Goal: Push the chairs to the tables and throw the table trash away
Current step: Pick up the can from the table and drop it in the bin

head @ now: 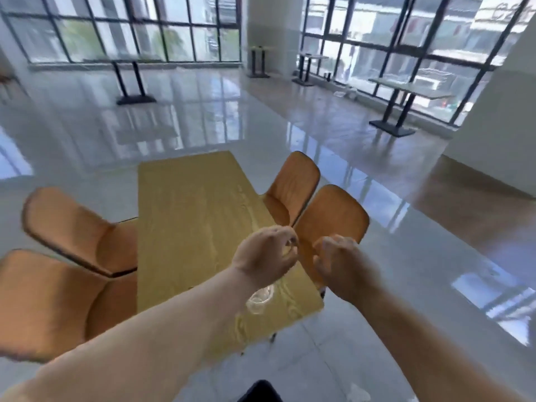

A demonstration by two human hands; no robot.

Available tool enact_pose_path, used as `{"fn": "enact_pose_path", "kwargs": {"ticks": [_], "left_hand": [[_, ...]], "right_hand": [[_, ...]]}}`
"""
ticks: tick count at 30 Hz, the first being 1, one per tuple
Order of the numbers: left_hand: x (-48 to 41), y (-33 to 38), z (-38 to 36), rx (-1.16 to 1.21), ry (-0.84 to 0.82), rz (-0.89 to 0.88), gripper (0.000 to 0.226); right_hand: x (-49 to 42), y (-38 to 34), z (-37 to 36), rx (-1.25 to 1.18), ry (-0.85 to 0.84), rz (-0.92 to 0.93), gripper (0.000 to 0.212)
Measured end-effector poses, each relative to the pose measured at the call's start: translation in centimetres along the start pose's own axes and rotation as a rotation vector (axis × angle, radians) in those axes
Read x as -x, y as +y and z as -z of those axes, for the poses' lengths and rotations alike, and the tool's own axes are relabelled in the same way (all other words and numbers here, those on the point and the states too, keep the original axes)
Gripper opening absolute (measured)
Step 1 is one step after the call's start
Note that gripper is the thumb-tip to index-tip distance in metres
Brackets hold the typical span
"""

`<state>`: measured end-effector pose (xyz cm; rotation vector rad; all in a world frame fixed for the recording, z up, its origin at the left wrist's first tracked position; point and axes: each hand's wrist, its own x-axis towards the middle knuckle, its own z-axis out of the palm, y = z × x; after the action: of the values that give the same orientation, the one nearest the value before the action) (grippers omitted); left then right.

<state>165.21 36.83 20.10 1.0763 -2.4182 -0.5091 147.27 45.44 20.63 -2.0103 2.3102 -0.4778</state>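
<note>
Risk, trash: the clear crumpled plastic wrapper (259, 298) is thin and nearly see-through against the yellow wooden table (191, 216); a hasty grab could miss it, or brush it off the near right corner onto the glossy floor (377, 285).
Risk, view: the picture is smeared by motion, so aim at such a light scrap is likely poor.
Risk, chairs: the near right chair (333, 216) sits just beyond both hands; a sweeping arm could knock its backrest.
Left hand (265, 258): curled, fingers bent inward, held above the table's near end. Something small and glinting seems to sit at its fingertips (290, 242), but I cannot tell whether it grips anything.
Right hand (338, 264): loosely fisted, apparently holding nothing, hanging past the table's right edge in front of the near right chair.
Wrapper versus hands: on the tabletop just below and nearer than the left hand, partly hidden by the left forearm; apart from the right hand.
Other chairs: two orange chairs on the left (72, 230) and the far right chair (293, 184) stand close against the table.
</note>
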Motion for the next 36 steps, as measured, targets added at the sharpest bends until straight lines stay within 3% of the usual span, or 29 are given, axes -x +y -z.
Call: {"fn": "enact_pose_path", "kwargs": {"ticks": [5,10,14,18,23,26,29,34,36], "left_hand": [[6.3,-6.6,2.9,-0.116,0.14,0.29,0.028],[13.8,-14.7,2.1,-0.165,0.166,0.52,0.033],[18.7,-21.4,-2.7,-0.142,0.116,0.641,0.031],[21.6,-28.5,-10.9,-0.062,-0.002,0.777,0.036],[21.9,-35.0,-19.1,-0.207,-0.151,0.833,0.079],[22.0,-36.4,-22.2,-0.347,-0.041,0.784,0.099],[21.8,-36.5,-23.1,-0.391,0.05,0.764,0.105],[21.6,-36.2,-22.9,-0.397,0.012,0.8,0.103],[21.6,-35.8,-22.8,-0.38,0.014,0.808,0.101]], "right_hand": [[-3.5,-7.0,-5.6,-0.185,-0.103,0.267,0.033],[-3.3,-13.2,-13.4,-0.245,-0.284,0.331,0.037],[-2.1,-15.7,-20.6,-0.329,-0.428,0.169,0.05],[-1.1,-16.8,-29.2,-0.399,-0.528,0.0,0.076],[-1.2,-17.6,-37.7,-0.499,-0.447,-0.181,0.101],[-1.7,-17.6,-41.4,-0.555,-0.401,-0.224,0.11],[-3.2,-17.6,-43.4,-0.565,-0.311,-0.22,0.106],[-5.2,-18.3,-43.9,-0.643,-0.201,-0.138,0.062],[-4.1,-17.9,-43.4,-0.643,-0.213,-0.093,0.058]]}}
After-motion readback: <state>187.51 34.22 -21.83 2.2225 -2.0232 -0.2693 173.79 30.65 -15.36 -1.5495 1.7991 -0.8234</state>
